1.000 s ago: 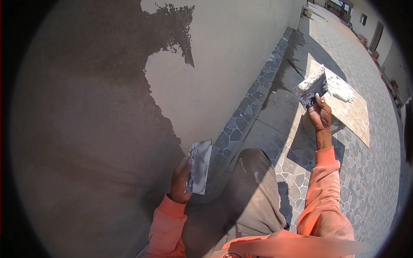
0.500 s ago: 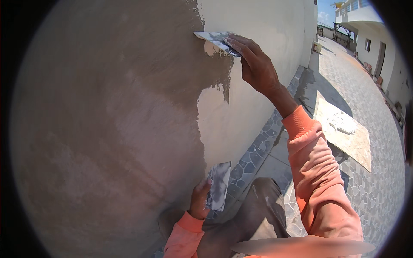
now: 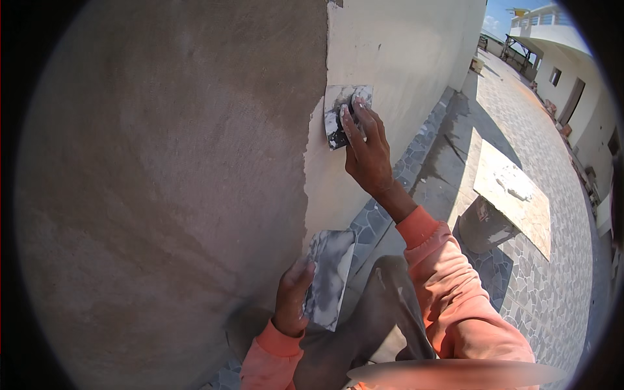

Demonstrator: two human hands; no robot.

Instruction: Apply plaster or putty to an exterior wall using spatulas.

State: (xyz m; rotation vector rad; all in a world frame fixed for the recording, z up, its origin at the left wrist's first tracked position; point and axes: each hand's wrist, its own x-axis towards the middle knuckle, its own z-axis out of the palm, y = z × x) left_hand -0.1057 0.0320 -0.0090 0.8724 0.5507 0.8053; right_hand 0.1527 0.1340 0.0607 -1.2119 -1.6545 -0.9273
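Note:
My right hand (image 3: 372,153) grips a putty scraper (image 3: 333,120), a smeared rectangular blade pressed to the wall with my fingers spread over its back. It lies on the cream skim coat (image 3: 406,71), right by the border with the bare brown-grey wall (image 3: 175,169). Lower down, my left hand (image 3: 294,292) holds a second rectangular scraper (image 3: 330,279) by its left edge. White and grey smears cover that one's face. Its blade is upright, close to the lower end of the cream coat.
To the right, a pale board (image 3: 536,224) rests on a grey bucket (image 3: 486,224), with a heap of white putty (image 3: 515,184) on it. Stone-patterned paving (image 3: 552,156) runs back toward a cream building (image 3: 572,71). My bent knee (image 3: 393,286) is near the wall's tiled base.
My right hand has moved down with its scraper, which has turned flatter to the wall. Cream coat now covers the brown-grey patch there. The left scraper appears larger and slightly higher.

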